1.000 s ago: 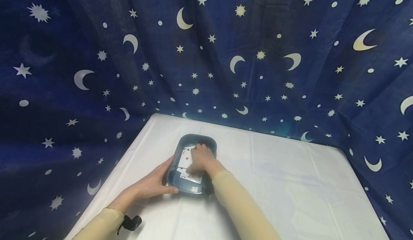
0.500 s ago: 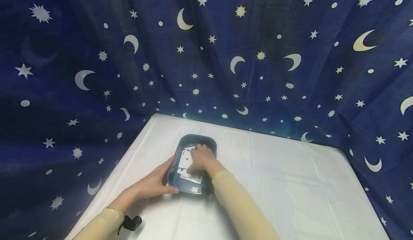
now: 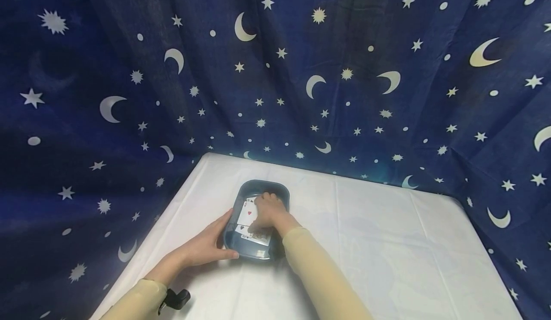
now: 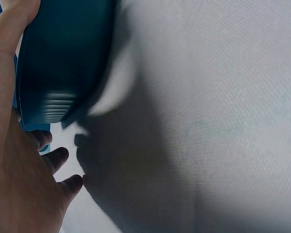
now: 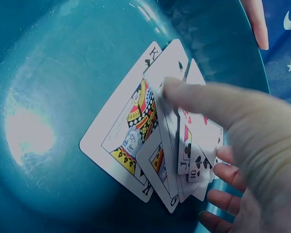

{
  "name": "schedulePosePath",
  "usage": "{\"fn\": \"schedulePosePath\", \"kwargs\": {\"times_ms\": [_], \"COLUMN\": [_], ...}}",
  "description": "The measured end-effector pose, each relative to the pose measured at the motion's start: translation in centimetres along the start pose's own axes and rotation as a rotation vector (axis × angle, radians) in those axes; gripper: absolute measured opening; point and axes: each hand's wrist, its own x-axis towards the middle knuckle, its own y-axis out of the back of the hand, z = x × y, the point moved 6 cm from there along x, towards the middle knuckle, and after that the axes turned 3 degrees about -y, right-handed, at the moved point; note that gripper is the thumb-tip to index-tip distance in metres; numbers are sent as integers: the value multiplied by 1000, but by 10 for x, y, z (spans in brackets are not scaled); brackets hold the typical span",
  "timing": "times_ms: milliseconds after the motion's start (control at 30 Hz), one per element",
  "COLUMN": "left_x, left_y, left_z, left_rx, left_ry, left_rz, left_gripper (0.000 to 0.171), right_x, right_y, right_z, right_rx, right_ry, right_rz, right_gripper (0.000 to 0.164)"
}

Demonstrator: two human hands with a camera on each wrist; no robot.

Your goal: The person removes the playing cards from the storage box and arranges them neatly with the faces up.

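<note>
A blue-green plastic tray (image 3: 243,250) stands on the white-covered table, with several playing cards (image 3: 247,209) lying overlapped inside. My right hand (image 3: 269,211) reaches into it and grips the cards. In the right wrist view the thumb (image 5: 194,94) presses on their faces while the fingertips (image 5: 225,201) bend near their far end. A king (image 5: 131,136) sticks out furthest from the fan; a queen, a jack and a ten show partly beside it. My left hand (image 3: 202,246) rests against the tray's near left corner, thumb at the near rim, fingers spread along the left side.
A white cloth (image 3: 374,243) covers the table. Behind and to the left hangs a dark blue curtain (image 3: 292,76) with moons and stars. A black wrist device (image 3: 176,299) sits by the left sleeve.
The cards under my right thumb have shifted slightly, and more of a lower card with a black pip shows. Both hands and the tray stay almost in place.
</note>
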Motion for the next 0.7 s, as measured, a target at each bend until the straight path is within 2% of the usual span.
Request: {"fn": "schedulePosePath", "kwargs": {"times_ms": [200,467,700], "left_x": [-1,1,0], "left_y": [-1,-1,-1], "left_z": [-1,-2,-1], "left_rx": [-13,-10,-13], "left_ry": [10,-2,-4], "left_rz": [3,0,-1], "left_gripper": [126,125,125], "right_x": [0,-2,-4], "right_y": [-1,2,3], "right_z": [0,-2,-4], "right_rx": [-15,-22,-24], "right_ry": [3,-4,8], "right_rz": [-11,19,10], "right_gripper": [99,99,102]}}
